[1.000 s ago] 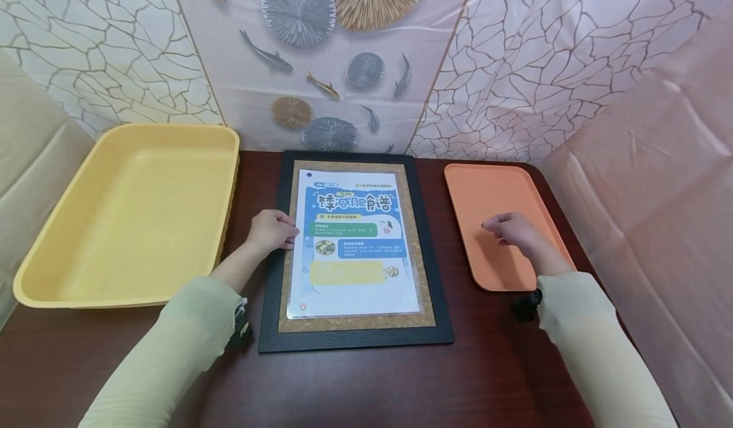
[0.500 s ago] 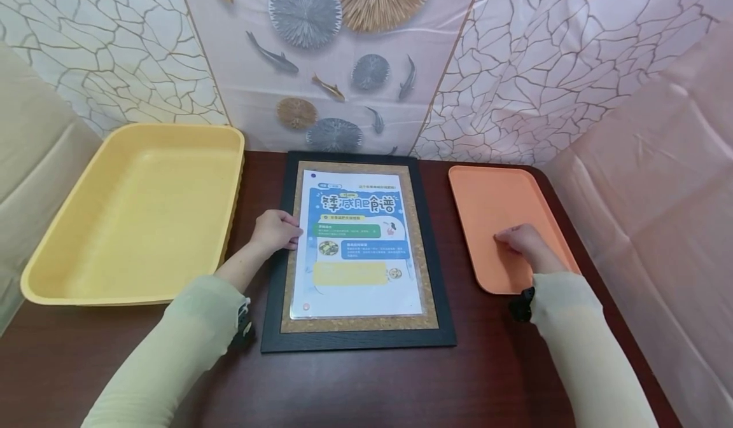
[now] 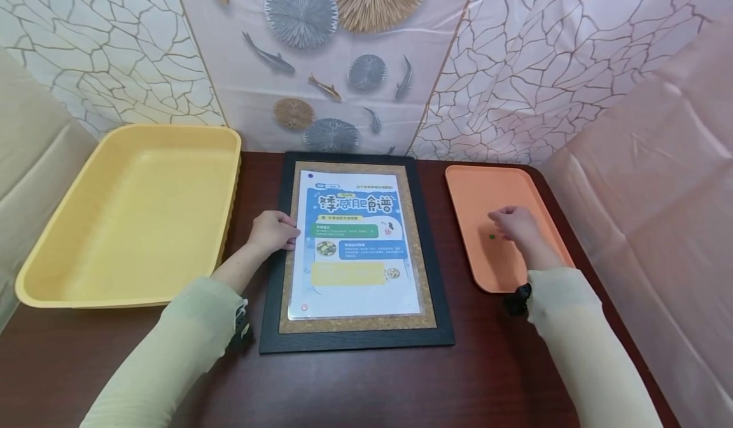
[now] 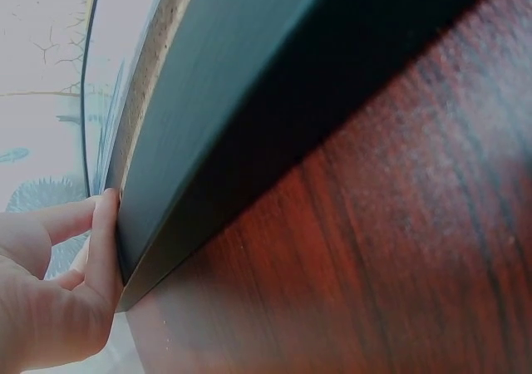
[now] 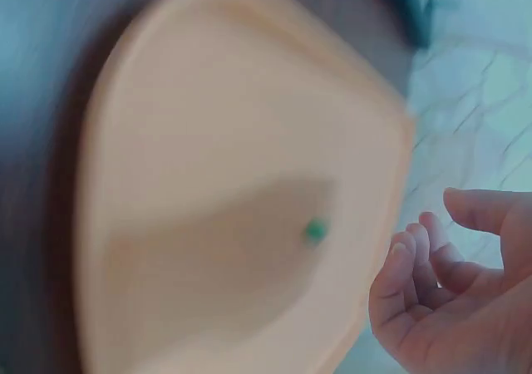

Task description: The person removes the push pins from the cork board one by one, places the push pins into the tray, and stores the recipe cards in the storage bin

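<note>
The right hand [image 3: 515, 224] hovers over the orange tray [image 3: 487, 186], its thumb well apart from its loosely bent fingers, with nothing gripped. Below it, toward 8 o'clock, a small green piece [image 3: 492, 236], possibly a pin, lies on the tray; the low rim probably serves to keep such a tiny thing from rolling away. The left hand [image 3: 271, 232] touches the printed sheet [image 3: 355, 243] at its 9 o'clock edge, likely to steady it; whether finger and thumb pinch that edge, I cannot tell. The sheet lies flat on a cork backing [image 3: 357, 325], apparently because cork takes pins, inside a black frame [image 3: 357, 338]. A purple dot [image 3: 310, 175] sits at the sheet's 11 o'clock corner, perhaps fixing it there. Farther out, at the left hand's 9 o'clock, a yellow tub [image 3: 160, 212] rests on the surface [image 3: 343, 390], leaving the middle to the frame.
</note>
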A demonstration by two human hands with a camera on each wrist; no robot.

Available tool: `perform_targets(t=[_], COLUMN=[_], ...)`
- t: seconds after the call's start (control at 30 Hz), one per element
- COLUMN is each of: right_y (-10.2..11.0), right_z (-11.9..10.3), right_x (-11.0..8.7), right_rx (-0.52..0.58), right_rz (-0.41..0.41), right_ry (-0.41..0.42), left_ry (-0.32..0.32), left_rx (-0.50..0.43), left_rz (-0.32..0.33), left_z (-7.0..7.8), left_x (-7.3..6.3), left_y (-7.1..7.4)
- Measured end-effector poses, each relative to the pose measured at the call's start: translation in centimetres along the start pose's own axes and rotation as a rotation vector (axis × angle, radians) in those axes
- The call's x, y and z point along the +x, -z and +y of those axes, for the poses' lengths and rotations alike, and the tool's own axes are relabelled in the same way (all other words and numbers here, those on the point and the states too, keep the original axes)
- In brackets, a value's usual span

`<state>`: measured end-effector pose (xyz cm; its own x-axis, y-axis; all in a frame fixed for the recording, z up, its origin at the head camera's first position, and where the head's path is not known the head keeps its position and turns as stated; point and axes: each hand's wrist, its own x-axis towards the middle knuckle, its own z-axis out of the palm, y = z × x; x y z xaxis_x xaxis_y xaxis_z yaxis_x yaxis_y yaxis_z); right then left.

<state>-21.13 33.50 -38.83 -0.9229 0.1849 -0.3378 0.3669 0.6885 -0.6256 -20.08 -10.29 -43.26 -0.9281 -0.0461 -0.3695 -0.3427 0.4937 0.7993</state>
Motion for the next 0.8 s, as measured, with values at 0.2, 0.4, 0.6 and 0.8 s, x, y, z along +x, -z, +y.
perform_targets(t=[0.2, 0.4, 0.6, 0.8], right_y=[-3.9, -10.1, -16.1, -19.5], right_z=[-5.1, -9.2, -11.3, -12.2], right_x=[-1.6, -3.5, -5.6, -7.7], right_rx=[0.031, 0.001, -0.073, -0.161], right_rz=[-0.075, -0.207, -0.418, -0.475], right_ry=[0.128, 0.192, 0.285, 0.402], left_ry=[0.006, 0.001, 0.009, 0.009], left_rx=[-0.003, -0.002, 0.001, 0.006], left_rz=[-0.002, -0.001, 0.002, -0.002], left_z=[-0.1, -0.1, -0.1, 0.1], left_x=[-0.1, -0.1, -0.2, -0.2], left_y=[0.0, 0.0, 0.0, -0.1])
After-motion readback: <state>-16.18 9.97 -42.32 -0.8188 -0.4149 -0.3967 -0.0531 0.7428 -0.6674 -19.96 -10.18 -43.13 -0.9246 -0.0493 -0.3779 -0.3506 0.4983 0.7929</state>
